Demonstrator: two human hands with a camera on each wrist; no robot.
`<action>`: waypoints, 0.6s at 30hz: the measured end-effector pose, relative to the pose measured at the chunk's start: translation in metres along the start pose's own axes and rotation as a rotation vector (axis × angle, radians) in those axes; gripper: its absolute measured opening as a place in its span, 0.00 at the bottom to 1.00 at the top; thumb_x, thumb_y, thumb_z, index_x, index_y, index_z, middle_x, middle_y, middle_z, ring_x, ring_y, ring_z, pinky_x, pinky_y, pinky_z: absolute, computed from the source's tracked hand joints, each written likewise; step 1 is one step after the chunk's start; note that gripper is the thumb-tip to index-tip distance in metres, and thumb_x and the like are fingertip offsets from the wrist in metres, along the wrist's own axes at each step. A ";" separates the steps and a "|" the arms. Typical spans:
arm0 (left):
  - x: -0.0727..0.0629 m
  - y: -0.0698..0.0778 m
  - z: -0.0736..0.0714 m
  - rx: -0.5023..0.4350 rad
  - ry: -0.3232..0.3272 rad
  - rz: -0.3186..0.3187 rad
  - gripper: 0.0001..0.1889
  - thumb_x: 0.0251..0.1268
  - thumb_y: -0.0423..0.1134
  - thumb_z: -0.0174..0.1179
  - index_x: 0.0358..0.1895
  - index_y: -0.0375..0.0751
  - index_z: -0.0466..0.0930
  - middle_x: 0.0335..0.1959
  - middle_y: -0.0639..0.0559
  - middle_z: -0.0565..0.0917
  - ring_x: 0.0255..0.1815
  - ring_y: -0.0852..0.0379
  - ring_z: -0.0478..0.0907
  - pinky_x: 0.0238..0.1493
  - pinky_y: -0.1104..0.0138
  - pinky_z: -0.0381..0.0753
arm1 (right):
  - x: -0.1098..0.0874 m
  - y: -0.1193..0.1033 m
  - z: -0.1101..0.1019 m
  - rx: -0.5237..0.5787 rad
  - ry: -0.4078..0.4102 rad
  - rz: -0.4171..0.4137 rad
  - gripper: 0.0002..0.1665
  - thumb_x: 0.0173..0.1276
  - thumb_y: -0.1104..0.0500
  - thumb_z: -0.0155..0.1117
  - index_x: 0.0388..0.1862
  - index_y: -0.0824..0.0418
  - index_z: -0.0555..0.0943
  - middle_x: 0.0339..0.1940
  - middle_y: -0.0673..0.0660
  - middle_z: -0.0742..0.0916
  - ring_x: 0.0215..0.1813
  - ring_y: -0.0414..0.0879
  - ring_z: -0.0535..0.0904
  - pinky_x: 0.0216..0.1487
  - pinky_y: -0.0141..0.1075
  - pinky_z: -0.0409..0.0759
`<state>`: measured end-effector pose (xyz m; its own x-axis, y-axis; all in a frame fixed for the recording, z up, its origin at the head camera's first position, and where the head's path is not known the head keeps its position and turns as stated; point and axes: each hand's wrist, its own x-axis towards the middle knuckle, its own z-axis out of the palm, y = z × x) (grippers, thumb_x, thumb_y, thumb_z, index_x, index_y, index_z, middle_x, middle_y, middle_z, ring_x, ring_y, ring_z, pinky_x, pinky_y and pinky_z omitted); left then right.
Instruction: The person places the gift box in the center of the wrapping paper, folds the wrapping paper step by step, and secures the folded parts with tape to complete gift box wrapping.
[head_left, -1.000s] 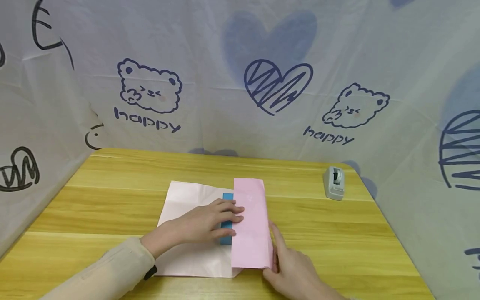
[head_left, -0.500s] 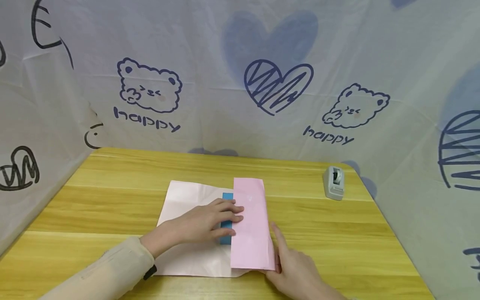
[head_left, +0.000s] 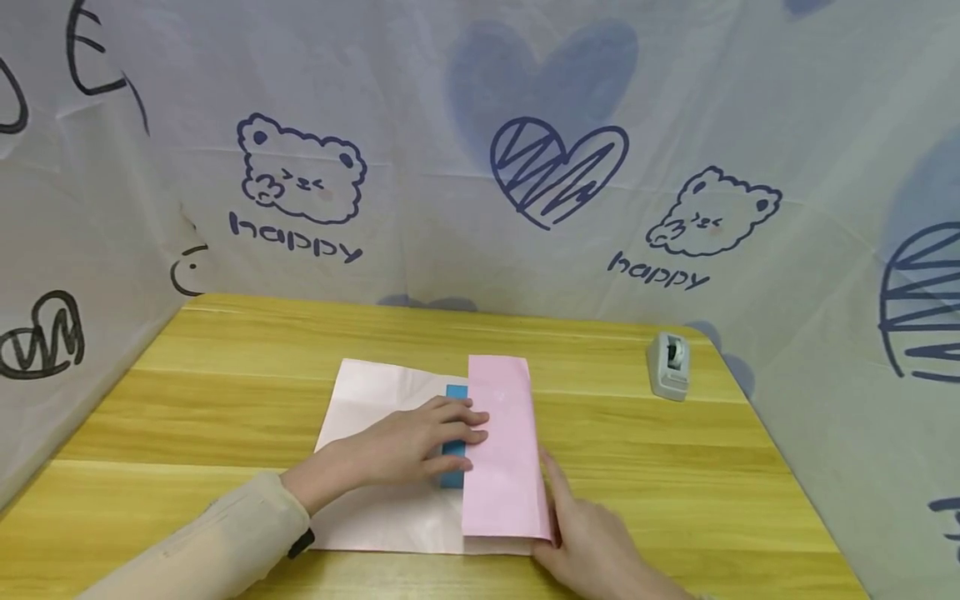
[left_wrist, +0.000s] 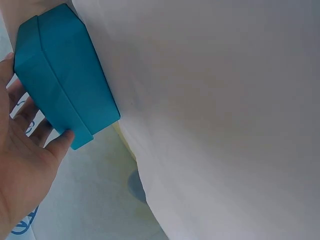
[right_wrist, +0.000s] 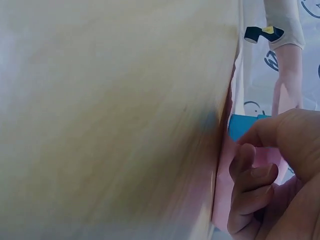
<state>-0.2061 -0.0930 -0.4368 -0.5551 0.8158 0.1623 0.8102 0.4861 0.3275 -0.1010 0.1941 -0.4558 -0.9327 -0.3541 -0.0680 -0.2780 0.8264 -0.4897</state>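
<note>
A large sheet of pink paper (head_left: 501, 450) lies with its pale inner side up and its right part folded over a blue box (head_left: 453, 479). The left hand (head_left: 408, 446) lies across the box. Its spread fingers press on the flap's left edge, and its thumb touches the box, as the left wrist view shows. At the lower right fold, the right hand (head_left: 588, 533) holds the paper's edge near the corner between thumb and curled fingers; its index finger lies along the fold. Most of the box is hidden under the flap and left hand.
A grey tape dispenser (head_left: 668, 367) stands at the back right of the wooden table (head_left: 225, 400). A pale cloth (head_left: 420, 100) with drawn bears and hearts hangs behind and along the sides.
The flap's lower right corner has shifted slightly right and now lies flatter, with the pale layer beneath it straighter. The right hand has moved slightly right; the left hand has stayed put.
</note>
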 end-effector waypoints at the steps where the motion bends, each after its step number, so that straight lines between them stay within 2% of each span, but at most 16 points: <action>1: 0.000 0.000 0.000 0.001 0.000 0.000 0.27 0.78 0.56 0.58 0.73 0.48 0.76 0.77 0.56 0.72 0.81 0.49 0.60 0.78 0.55 0.66 | 0.000 0.001 0.000 0.008 -0.001 -0.007 0.69 0.56 0.57 0.78 0.87 0.56 0.44 0.20 0.42 0.77 0.21 0.37 0.71 0.22 0.35 0.70; 5: 0.001 0.000 0.001 0.005 -0.002 -0.007 0.27 0.78 0.56 0.57 0.73 0.49 0.76 0.77 0.57 0.71 0.81 0.50 0.60 0.77 0.54 0.68 | -0.001 0.003 -0.001 0.061 -0.014 -0.023 0.68 0.56 0.57 0.78 0.87 0.56 0.45 0.22 0.41 0.77 0.21 0.35 0.71 0.20 0.33 0.70; 9: 0.001 -0.002 0.002 0.005 -0.002 -0.007 0.27 0.79 0.57 0.56 0.73 0.49 0.76 0.77 0.58 0.71 0.81 0.50 0.60 0.76 0.54 0.69 | -0.001 0.006 -0.008 0.190 -0.052 0.011 0.70 0.58 0.43 0.81 0.86 0.58 0.47 0.24 0.42 0.79 0.23 0.34 0.73 0.22 0.31 0.73; 12: 0.001 -0.002 0.002 0.003 -0.002 -0.008 0.27 0.79 0.57 0.55 0.73 0.50 0.76 0.77 0.58 0.71 0.81 0.50 0.60 0.76 0.54 0.69 | 0.002 0.008 -0.016 0.287 -0.052 0.040 0.68 0.61 0.36 0.77 0.86 0.61 0.49 0.27 0.43 0.81 0.25 0.36 0.74 0.24 0.30 0.74; 13: 0.001 -0.002 0.002 0.003 -0.002 -0.008 0.27 0.79 0.57 0.55 0.73 0.50 0.76 0.77 0.58 0.71 0.81 0.50 0.60 0.75 0.54 0.70 | 0.003 0.008 -0.018 0.303 -0.039 0.043 0.65 0.64 0.36 0.75 0.85 0.62 0.51 0.28 0.43 0.82 0.25 0.37 0.74 0.25 0.31 0.74; 15: 0.001 -0.002 0.002 0.002 -0.002 -0.010 0.27 0.79 0.57 0.56 0.73 0.50 0.76 0.77 0.58 0.71 0.81 0.50 0.60 0.75 0.53 0.70 | 0.007 0.010 -0.020 0.322 -0.005 0.047 0.52 0.71 0.37 0.69 0.81 0.62 0.59 0.29 0.45 0.82 0.25 0.38 0.74 0.25 0.31 0.74; 18: 0.001 -0.002 0.002 0.000 0.000 -0.011 0.27 0.78 0.57 0.57 0.73 0.50 0.77 0.77 0.57 0.71 0.81 0.50 0.61 0.75 0.54 0.70 | 0.014 0.013 -0.020 0.338 0.043 0.077 0.28 0.78 0.38 0.60 0.62 0.58 0.76 0.27 0.47 0.82 0.25 0.39 0.75 0.25 0.32 0.74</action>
<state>-0.2079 -0.0921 -0.4390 -0.5639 0.8104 0.1589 0.8041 0.4950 0.3294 -0.1223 0.2081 -0.4457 -0.9589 -0.2716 -0.0825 -0.1215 0.6555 -0.7454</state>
